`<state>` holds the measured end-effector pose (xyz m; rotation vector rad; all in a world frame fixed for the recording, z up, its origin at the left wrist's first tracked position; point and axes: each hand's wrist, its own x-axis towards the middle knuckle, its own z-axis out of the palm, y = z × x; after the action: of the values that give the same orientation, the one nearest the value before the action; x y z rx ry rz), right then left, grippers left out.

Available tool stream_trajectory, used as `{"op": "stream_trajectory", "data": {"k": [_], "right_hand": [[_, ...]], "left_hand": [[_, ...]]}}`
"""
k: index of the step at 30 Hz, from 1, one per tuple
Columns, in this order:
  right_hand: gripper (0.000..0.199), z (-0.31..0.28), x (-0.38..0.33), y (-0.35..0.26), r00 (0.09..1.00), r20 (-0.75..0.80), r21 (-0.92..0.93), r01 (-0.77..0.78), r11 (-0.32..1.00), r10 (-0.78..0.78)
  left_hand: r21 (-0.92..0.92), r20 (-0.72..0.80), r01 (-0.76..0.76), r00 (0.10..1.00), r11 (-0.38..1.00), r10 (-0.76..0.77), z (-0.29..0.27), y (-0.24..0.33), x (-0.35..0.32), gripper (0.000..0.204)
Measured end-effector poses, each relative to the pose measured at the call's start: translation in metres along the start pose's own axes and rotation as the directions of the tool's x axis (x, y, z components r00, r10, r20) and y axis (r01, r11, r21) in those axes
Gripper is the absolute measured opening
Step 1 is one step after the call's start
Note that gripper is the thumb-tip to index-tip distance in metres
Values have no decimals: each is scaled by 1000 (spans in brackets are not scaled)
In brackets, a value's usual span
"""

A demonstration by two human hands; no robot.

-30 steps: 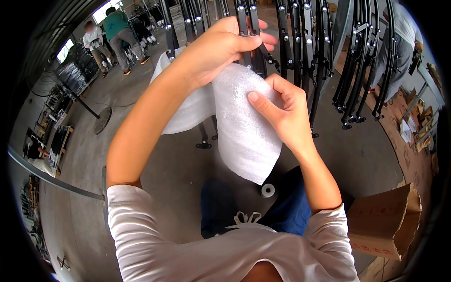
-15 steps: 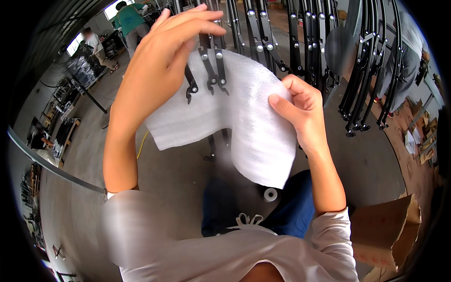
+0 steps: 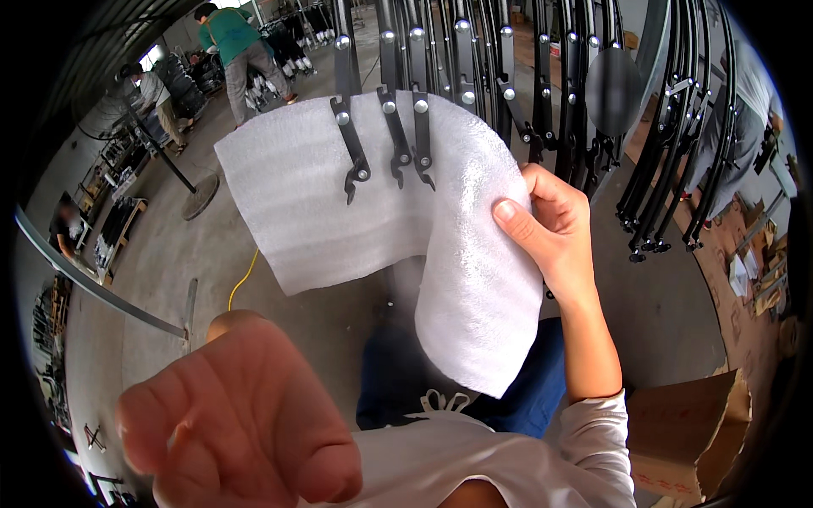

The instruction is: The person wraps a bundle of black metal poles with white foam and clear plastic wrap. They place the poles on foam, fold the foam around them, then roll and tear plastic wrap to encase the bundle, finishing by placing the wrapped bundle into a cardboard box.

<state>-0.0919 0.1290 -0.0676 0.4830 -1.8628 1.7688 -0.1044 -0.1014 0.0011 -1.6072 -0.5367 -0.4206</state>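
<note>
My right hand [image 3: 555, 224] pinches the right edge of a white foam sheet [image 3: 296, 190], thumb in front and fingers behind. The sheet bends near the middle, and its right part hangs down toward my lap. Slim black metal bars [image 3: 406, 127] with round silver rivets and hooked ends hang down in front of the sheet's upper part. My left hand [image 3: 246, 415] is close to the camera at lower left, away from the sheet. Its fingers are loosely bent and partly foreshortened, with nothing visible in them.
More black jointed bars [image 3: 677, 144] hang at the right. An open cardboard box [image 3: 690, 432] stands at lower right. A grey rail [image 3: 102, 292] crosses the left side, near a yellow cord [image 3: 243, 282]. A person in a green top [image 3: 230, 38] stands at the back left.
My left hand has left the area by the bars and come down toward the camera. The sheet's left part has spread out wider behind the bars; my right hand still pinches its edge.
</note>
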Motion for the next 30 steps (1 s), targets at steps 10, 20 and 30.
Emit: {"op": "stream_trajectory", "data": {"k": [10,20,30], "right_hand": [[18,8,-1,4,999,32,-31,17,999,-16],[18,10,3,5,999,40,-39,7,999,-6],[9,7,7,7,999,-36,5,26,1000,-26]], "left_hand": [[32,63,178,982,984,-179,-14,12,7,35],[12,113,208,972,978,-208,-13,6,13,36],[166,536,400,731,901,-423,27,-35,17,37]]}}
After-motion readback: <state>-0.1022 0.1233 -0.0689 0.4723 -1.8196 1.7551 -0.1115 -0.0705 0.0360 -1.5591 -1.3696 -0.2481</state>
